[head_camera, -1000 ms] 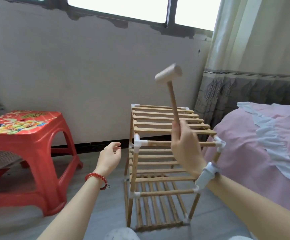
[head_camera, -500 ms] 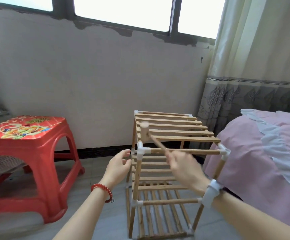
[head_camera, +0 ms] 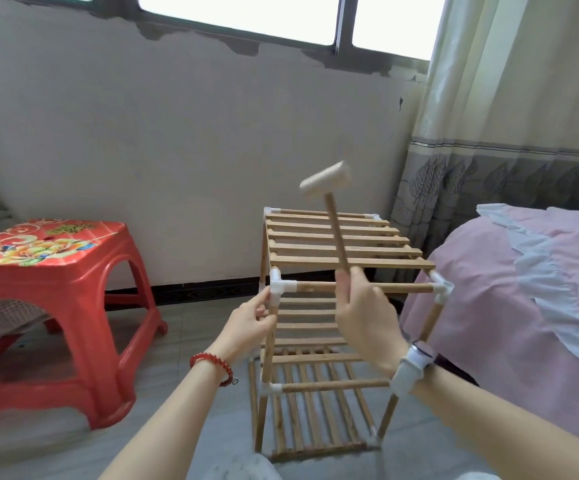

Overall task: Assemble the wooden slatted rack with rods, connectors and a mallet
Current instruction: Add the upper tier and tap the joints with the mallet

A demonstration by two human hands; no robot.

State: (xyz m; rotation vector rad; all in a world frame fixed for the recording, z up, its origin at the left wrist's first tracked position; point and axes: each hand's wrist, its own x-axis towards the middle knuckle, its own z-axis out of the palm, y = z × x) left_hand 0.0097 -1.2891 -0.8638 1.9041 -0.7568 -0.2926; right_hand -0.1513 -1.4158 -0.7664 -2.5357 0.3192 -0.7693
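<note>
From my head view, the wooden slatted rack (head_camera: 319, 306) stands on the floor in front of me, between the red stool (head_camera: 49, 306) on the left and the bed (head_camera: 523, 306) on the right. My right hand (head_camera: 367, 317) is clamped round the low end of the mallet (head_camera: 327, 183) handle, with the head lifted above the top slats and tilted a little to the left. My left hand (head_camera: 250, 323) steadies the near-left upright rod (head_camera: 271, 337), fingers curled about it just below the white corner connector (head_camera: 278, 285).

As I judge it, the step is to knock that near-left connector home onto its rods. To do it well, I bring the mallet's flat face straight down on the connector's top, not on the thin front rod (head_camera: 367, 288) beside it, which could bend or spring out. I keep my left fingers low on the upright, well clear of the strike. Short, square taps suit plastic better than one hard blow. Whether the joint is already fully seated I cannot tell from here; the connector is small and slightly blurred. The near-right connector (head_camera: 442, 289) probably wants the same check afterwards.
</note>
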